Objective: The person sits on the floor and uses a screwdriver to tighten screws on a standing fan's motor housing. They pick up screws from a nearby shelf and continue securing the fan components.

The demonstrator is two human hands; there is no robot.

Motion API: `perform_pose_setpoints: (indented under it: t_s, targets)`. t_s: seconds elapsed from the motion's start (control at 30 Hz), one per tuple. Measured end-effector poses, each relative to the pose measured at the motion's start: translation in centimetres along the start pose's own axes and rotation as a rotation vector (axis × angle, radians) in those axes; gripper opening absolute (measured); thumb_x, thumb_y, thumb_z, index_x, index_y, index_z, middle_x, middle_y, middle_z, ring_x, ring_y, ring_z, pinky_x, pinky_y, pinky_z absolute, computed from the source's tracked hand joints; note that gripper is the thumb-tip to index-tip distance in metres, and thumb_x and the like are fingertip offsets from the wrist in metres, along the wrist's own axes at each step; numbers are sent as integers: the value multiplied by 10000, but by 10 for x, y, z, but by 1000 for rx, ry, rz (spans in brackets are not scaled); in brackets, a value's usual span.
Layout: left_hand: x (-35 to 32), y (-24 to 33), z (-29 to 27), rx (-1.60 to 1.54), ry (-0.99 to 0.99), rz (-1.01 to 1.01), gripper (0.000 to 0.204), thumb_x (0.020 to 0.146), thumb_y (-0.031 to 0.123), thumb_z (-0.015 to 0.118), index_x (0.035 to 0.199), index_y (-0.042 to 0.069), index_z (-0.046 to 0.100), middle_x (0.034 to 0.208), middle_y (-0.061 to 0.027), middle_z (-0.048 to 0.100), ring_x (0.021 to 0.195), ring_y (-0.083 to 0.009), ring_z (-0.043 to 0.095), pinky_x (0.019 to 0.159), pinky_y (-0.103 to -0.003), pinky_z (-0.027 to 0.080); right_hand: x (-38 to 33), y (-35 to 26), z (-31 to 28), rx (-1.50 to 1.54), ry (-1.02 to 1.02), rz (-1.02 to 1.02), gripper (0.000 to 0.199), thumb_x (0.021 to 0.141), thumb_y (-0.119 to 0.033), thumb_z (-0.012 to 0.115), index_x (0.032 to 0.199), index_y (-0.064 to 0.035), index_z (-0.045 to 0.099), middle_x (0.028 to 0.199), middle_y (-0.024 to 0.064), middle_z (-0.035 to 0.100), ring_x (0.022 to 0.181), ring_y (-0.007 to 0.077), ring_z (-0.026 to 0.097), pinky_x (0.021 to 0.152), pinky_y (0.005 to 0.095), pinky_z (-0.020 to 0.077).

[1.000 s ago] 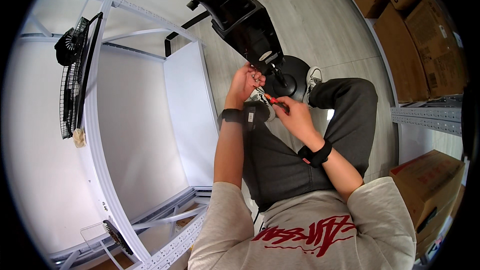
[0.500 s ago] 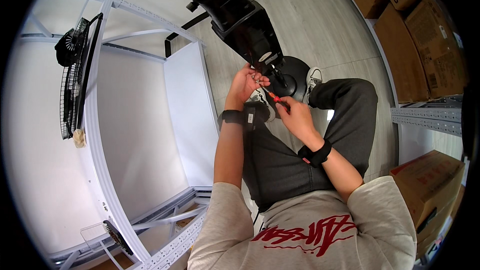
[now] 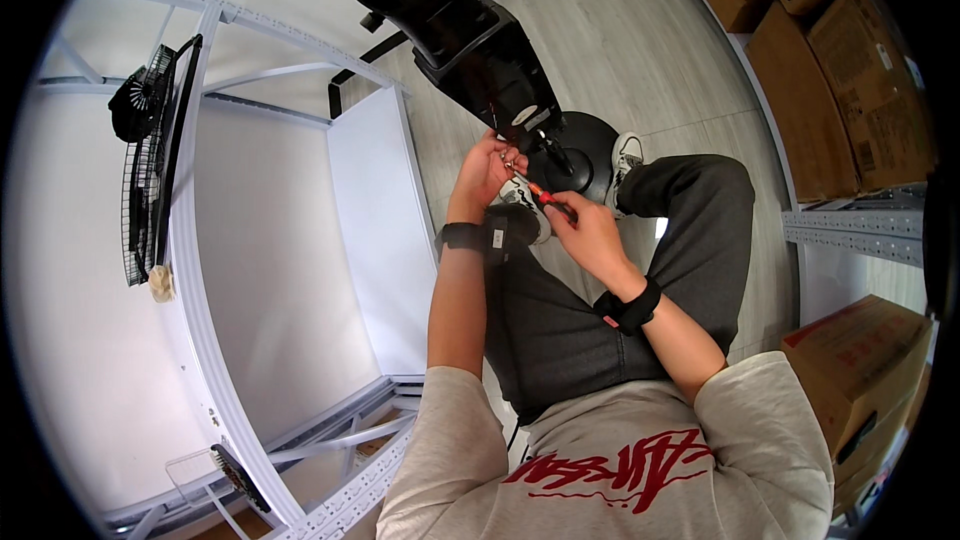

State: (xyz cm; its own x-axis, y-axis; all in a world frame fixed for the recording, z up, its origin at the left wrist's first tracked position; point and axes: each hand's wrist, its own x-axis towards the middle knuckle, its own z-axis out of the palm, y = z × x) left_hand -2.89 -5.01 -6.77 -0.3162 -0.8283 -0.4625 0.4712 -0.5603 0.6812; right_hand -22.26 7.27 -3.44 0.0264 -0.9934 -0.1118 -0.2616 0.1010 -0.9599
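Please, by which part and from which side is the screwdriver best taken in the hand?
I would grip the screwdriver by its thick red-and-black handle, coming from the lower right, as the right hand does. The handle slopes down that way; the thin shaft points up-left to the left hand, probably leaving little room there.

At the bottom of the frame we see a light-grey, short-sleeved cloth T-shirt (image 3: 600, 425) with large, dark-red brush-style lettering (image 3: 645, 470) across it. In the centre and centre right, we make out loose charcoal-grey fabric trousers (image 3: 570, 320). We note a wide black wrist strap (image 3: 465, 237) left of centre, and a bulkier black wristband (image 3: 632, 310) with a small red mark right of centre. Above, we spot white-and-dark patterned sneakers (image 3: 627, 152).
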Motion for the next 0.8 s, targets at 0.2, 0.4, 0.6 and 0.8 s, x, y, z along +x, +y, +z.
perform_pose_setpoints:
  t_s: [0.2, 0.4, 0.6, 0.8]
  targets:
    - [1, 3, 0, 27, 31, -34, 411, 860, 11, 453, 1260, 108, 443, 715, -54, 515, 635, -169, 521, 572, -308, 437, 11, 11, -2, 130, -19, 85, 260, 889, -208, 649, 1026, 11, 676, 677, 115, 662, 584, 192, 642, 565, 319, 471]
    - [-3, 5, -1, 48, 38, -35, 443, 850, 16, 456, 1281, 115, 439, 755, -67, 537, 661, -163, 528, 576, -298, 436, 16, 9, -4, 98, -45, 83, 272, 907, -216, 649, 1073, 0, 666, 697, 68, 682, 570, 106, 611, 544, 269, 462]
    - [-4, 5, 4, -5, 14, -17, 449, 831, 39, 453, 1273, 116, 444, 795, -64, 560, 667, -169, 533, 586, -307, 444, 23, 21, 2, 177, -84, 124, 270, 921, -222, 655, 1094, -14, 665, 704, 31, 681, 546, 54, 568, 503, 235, 434]
    - [2, 1, -10, -94, 4, -63, 309, 840, 50, 448, 1142, 118, 464, 753, -46, 528, 682, -176, 546, 563, -301, 433, 19, 16, 5, 215, -115, 133, 260, 920, -203, 659, 1100, -14, 662, 705, 21, 673, 537, 46, 549, 485, 223, 419]
